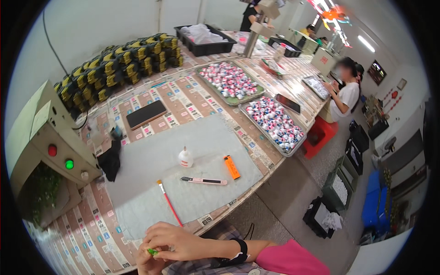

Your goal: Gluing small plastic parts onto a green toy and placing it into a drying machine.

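Observation:
At the table's near edge, my right hand [176, 242] is closed, its fingertips pinched around a small bright green piece [152, 251]. Just below it, my left hand [145, 262] is closed on the same piece from the other side. Fingers cover most of the piece, so its kind cannot be made out. On the grey sheet [137, 183] beyond my hands lie a red-handled paintbrush [169, 204], a utility knife [204, 181] and an orange lighter [232, 167]. A small white dropper bottle [185, 158] stands upright behind the knife.
Two trays [231, 101] [285, 154] hold many small white, red and blue pieces. A dark phone [146, 114] lies behind the sheet. At left stands a machine [46, 133] with red and green buttons. Black-and-yellow parts [123, 64] are stacked by the wall. A person [346, 96] sits at right.

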Demonstrator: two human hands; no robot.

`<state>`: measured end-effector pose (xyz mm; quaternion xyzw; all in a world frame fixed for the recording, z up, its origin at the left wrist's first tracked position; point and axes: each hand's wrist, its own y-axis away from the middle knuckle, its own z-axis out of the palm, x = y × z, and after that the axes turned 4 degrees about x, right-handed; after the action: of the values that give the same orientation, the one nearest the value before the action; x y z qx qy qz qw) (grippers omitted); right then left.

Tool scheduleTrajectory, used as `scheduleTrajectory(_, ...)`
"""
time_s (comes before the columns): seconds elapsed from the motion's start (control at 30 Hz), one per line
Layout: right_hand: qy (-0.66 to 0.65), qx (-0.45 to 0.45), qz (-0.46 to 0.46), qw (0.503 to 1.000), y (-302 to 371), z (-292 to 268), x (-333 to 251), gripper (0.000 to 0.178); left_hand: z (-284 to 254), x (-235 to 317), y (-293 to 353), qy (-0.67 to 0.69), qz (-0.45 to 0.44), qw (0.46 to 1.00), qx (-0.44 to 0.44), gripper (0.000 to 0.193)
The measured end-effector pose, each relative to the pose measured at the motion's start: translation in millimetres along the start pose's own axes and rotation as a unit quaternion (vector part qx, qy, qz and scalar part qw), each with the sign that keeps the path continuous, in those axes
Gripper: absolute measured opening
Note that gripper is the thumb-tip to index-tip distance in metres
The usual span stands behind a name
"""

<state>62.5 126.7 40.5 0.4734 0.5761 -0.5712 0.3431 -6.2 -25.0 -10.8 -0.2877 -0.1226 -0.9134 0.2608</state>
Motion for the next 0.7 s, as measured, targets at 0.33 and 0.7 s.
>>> scheduleTrajectory(0.33, 0.049, -0.004, 0.010, 0.999, -5.1, -10.0, -13.2, 0.023, 11.0, 13.8, 3.4, 0.032, -0.103, 0.994, -0.011, 0.037)
scheduleTrajectory(0.7, 0.074, -0.040, 0.028, 0.996, -13.1, -7.5, -21.3, 0.026, 5.8, 14.9, 12.8, 0.035, -0.140, 0.989, 0.004, 0.041)
